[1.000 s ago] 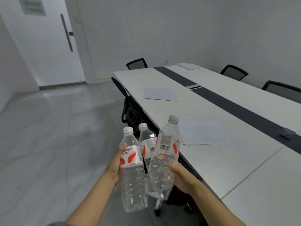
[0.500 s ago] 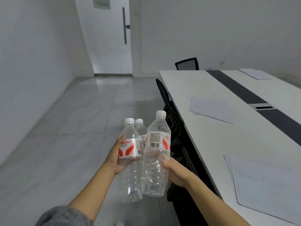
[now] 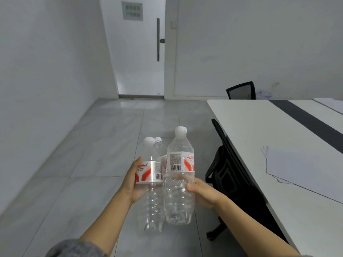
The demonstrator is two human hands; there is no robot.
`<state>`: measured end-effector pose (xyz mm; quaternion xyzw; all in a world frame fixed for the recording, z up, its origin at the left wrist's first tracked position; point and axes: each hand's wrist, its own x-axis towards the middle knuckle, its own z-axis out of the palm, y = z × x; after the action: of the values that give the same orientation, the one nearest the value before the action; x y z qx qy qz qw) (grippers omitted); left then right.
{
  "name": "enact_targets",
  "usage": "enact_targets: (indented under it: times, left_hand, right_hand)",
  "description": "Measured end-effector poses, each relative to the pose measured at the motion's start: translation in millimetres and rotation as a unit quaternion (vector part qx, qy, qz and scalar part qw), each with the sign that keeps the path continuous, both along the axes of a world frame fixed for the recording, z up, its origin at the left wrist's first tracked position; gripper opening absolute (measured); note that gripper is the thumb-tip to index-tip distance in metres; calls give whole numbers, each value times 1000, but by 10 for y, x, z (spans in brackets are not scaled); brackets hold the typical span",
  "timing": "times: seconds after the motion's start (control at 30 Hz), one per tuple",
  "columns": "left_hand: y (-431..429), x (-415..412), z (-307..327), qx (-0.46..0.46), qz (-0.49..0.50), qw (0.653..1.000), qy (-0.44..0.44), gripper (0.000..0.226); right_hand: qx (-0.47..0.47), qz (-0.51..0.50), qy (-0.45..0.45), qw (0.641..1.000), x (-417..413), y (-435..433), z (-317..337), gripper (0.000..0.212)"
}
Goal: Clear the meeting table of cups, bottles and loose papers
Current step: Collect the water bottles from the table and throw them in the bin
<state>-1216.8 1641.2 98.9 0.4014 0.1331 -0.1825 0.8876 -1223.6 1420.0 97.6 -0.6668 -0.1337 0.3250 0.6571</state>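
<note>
I have three clear plastic water bottles gathered in front of me, held over the grey tiled floor (image 3: 104, 145) to the left of the counter (image 3: 263, 130). My left hand (image 3: 134, 184) is curled around the left bottle (image 3: 150, 175), thumb on its red-and-white label, with the palm under its lower body. My right hand (image 3: 201, 192) is closed on the right bottle (image 3: 179, 184), thumb pressed across its ribbed middle just below the label with the barcode. The middle bottle (image 3: 160, 145) sits behind and between the other two; only its white cap, neck and a strip of label show, and I cannot tell which hand bears it. All three stand roughly upright with white caps on, pressed side by side, and look empty.

On the white counter to my right, a loose stack of papers (image 3: 300, 169) lies near the edge, and another sheet (image 3: 330, 105) rests at the far end beyond the dark strip (image 3: 306, 117) along the middle. A black office chair (image 3: 228, 169) is tucked against the near edge, and a second chair (image 3: 241, 90) stands at the far end. Ahead is a white door (image 3: 137, 52) with a long vertical handle.
</note>
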Motion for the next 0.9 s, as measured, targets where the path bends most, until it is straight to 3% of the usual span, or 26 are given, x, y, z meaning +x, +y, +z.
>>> enact_targets:
  times: [0.3, 0.4, 0.57, 0.67, 0.77, 0.9]
  left_hand:
    - [-34, 1633, 17, -8, -50, 999, -7, 108]
    - [-137, 2255, 66, 7, -46, 999, -18, 102]
    - [-303, 3451, 236, 27, -23, 999, -30, 110]
    - [-390, 4094, 391, 33, -18, 998, -40, 98]
    - [-453, 4641, 406, 24, -11, 999, -35, 65]
    - [-468, 5316, 310, 13, 6, 1000, -20, 48]
  right_hand:
    - [39, -24, 1, 999, 1526, -44, -78, 88]
    - [43, -31, -15, 998, 2166, -145, -89, 93]
    - [45, -33, -26, 998, 3377, -271, 43, 92]
    - [57, -35, -27, 997, 4076, -323, 135, 93]
    - [61, -37, -15, 997, 4670, -374, 141, 95]
    - [64, -35, -2, 997, 5373, -391, 19, 95]
